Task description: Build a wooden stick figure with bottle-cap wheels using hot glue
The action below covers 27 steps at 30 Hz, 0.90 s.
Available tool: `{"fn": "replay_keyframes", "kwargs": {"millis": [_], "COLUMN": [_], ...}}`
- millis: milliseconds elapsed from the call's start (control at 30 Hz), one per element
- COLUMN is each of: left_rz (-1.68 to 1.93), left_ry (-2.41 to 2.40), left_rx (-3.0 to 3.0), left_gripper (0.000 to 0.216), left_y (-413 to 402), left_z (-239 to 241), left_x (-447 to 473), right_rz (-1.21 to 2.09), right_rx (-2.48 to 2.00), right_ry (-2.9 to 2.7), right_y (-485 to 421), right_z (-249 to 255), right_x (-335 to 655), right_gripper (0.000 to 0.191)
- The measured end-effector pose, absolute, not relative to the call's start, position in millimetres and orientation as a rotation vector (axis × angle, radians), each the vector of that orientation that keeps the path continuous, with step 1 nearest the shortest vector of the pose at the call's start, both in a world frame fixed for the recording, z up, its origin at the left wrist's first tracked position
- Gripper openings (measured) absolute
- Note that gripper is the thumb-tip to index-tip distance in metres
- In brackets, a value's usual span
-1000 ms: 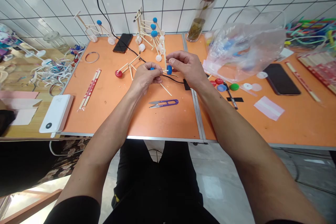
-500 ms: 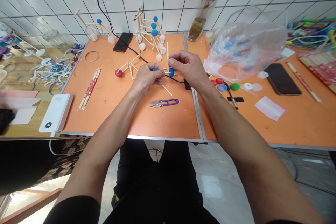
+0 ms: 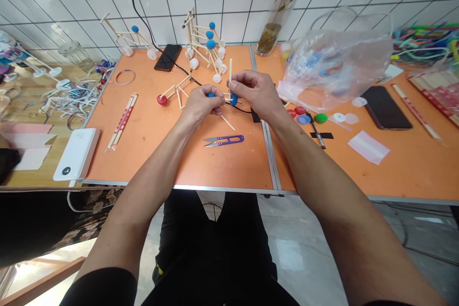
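My left hand (image 3: 203,105) is closed in a pinch on a small frame of thin wooden sticks with blue bottle caps (image 3: 234,100). A loose end of stick (image 3: 228,123) points out below its fingers. Close beside it, my right hand (image 3: 256,92) pinches an upright wooden stick (image 3: 230,71) at the frame's right end, by the blue cap. The fingers hide the joint. Purple-handled thread snips (image 3: 225,140) lie in front of my hands. Left of them stands a stick piece with a red cap (image 3: 162,100).
Stick models with blue and white caps (image 3: 211,44) stand at the back, near a phone (image 3: 168,57) and a tall glass bottle (image 3: 272,33). To the right are loose caps (image 3: 321,118), a plastic bag (image 3: 337,64) and another phone (image 3: 386,108). A power bank (image 3: 76,154) sits at left.
The upright stick has shifted slightly to the right at its top, and my right fingers have moved a little. My left hand stays almost still.
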<state>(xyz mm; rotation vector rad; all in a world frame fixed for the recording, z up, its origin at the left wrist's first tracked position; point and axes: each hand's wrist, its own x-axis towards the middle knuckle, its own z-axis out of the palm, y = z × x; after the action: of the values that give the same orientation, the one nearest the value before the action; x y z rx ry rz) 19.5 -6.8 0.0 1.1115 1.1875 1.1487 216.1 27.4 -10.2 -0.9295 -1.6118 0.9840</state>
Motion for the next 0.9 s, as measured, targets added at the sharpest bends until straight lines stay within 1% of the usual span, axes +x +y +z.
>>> {"fn": "replay_keyframes", "kwargs": {"millis": [267, 467, 900], "left_rz": [1.141, 1.146, 1.155], "left_ry": [1.169, 1.178, 1.185], "left_rx": [1.143, 1.137, 1.127], "left_gripper": [0.018, 0.021, 0.019], "left_y": [-9.6, -9.7, -11.1], "left_z": [1.0, 1.8, 4.6], "left_x": [21.2, 22.0, 22.4], "right_rz": [0.935, 0.942, 0.946], "right_rx": [-0.973, -0.988, -0.966], "right_ry": [-1.651, -1.651, -1.661], "right_y": [26.1, 24.8, 24.0], "right_z": [-9.3, -9.3, -9.7], "right_x": [216.6, 215.2, 213.6], "right_gripper": [0.044, 0.046, 0.033]}}
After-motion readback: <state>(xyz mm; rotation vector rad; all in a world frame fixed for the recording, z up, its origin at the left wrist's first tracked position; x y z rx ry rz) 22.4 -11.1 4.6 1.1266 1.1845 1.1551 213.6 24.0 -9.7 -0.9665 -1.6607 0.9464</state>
